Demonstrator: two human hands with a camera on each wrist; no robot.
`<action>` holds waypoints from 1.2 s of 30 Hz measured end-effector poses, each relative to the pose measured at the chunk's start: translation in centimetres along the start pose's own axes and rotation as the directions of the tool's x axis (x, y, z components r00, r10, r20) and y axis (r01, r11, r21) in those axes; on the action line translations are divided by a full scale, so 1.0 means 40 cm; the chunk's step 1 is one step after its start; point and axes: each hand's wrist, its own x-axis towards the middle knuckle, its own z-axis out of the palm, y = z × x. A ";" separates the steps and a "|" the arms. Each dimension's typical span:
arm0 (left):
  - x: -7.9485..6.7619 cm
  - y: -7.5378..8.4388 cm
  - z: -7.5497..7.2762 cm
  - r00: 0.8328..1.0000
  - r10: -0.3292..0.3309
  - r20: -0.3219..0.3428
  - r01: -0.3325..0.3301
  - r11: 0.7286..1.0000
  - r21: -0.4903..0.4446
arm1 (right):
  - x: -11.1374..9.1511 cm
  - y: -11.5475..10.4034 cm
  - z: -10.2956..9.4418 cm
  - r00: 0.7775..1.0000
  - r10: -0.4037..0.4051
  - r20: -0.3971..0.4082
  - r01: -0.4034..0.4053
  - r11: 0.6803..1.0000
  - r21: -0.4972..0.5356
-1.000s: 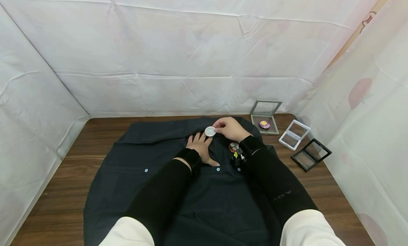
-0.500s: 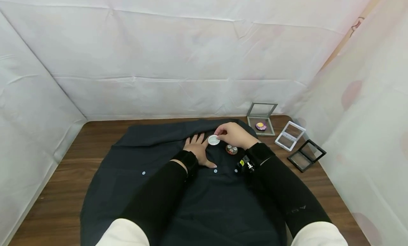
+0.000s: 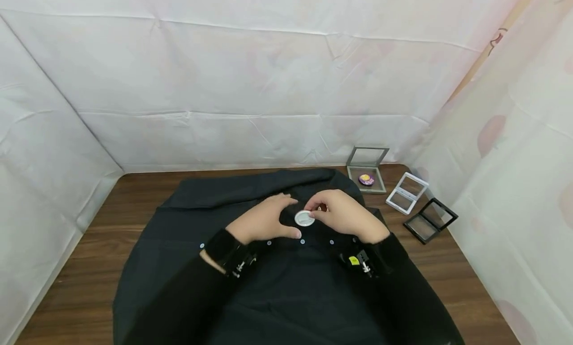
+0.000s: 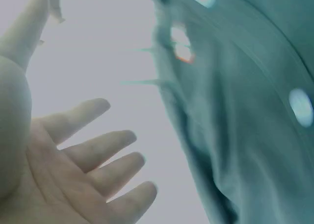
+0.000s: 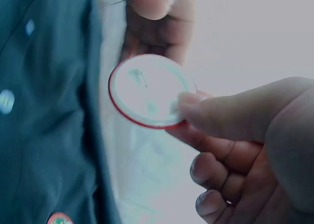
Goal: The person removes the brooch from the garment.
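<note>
One round badge (image 3: 304, 218) is pinched by the right hand (image 3: 346, 216) above the dark shirt (image 3: 286, 280); at 9 o'clock, the open left hand (image 3: 264, 223) risks a pin prick.

The shirt (image 3: 286, 285) under my hands is soft, dull dark cloth. My badge (image 3: 304, 218) looks smooth and shiny. The desk (image 3: 89, 265) is brown wood.

A round white badge (image 3: 304, 218) with a red rim, tilted, just above the dark shirt (image 3: 277, 280)
</note>
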 end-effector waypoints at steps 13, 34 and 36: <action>-0.151 0.096 0.035 0.961 0.090 -0.263 -0.184 0.914 -0.363 | -0.106 -0.107 -0.014 0.993 -0.092 -0.077 0.096 0.994 0.054; -0.211 0.097 0.020 0.939 0.152 -0.310 -0.254 0.913 -0.320 | -0.098 -0.137 0.034 0.939 -0.289 -0.184 0.328 0.915 0.234; -0.212 0.097 0.020 0.936 0.145 -0.321 -0.262 0.896 -0.359 | -0.097 -0.139 0.039 0.929 -0.286 -0.233 0.344 0.900 0.267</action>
